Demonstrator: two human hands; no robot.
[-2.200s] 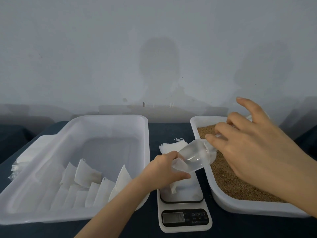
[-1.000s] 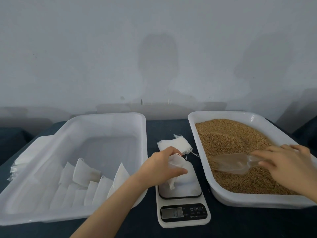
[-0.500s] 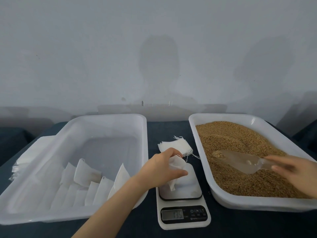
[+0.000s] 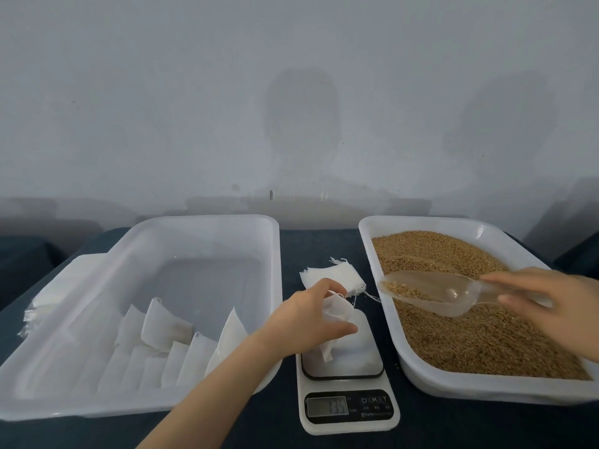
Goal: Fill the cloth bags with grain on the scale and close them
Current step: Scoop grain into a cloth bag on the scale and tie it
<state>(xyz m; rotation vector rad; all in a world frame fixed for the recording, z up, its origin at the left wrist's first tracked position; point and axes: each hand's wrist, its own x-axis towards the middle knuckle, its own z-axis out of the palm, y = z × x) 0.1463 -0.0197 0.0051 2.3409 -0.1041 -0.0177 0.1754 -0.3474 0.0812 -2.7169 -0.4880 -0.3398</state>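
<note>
My left hand (image 4: 301, 319) gripped the cloth bag (image 4: 337, 322) upright on the scale (image 4: 348, 413) at centre; my right hand (image 4: 547, 306) closed its fingers on the scoop (image 4: 434, 291), grain (image 4: 470, 325) inside, above the right tray (image 4: 453, 388)

Narrow dark strip of surface (image 4: 319, 244) open between left tray (image 4: 272, 273) and grain tray (image 4: 366, 247). Strip blocked mid-way by stack of empty bags (image 4: 334, 275), nearer by scale (image 4: 348, 413). Above scale: left hand (image 4: 303, 322) holding bag (image 4: 337, 312); scoop (image 4: 434, 291) in right hand (image 4: 551, 306) over grain tray's near-left rim.
</note>
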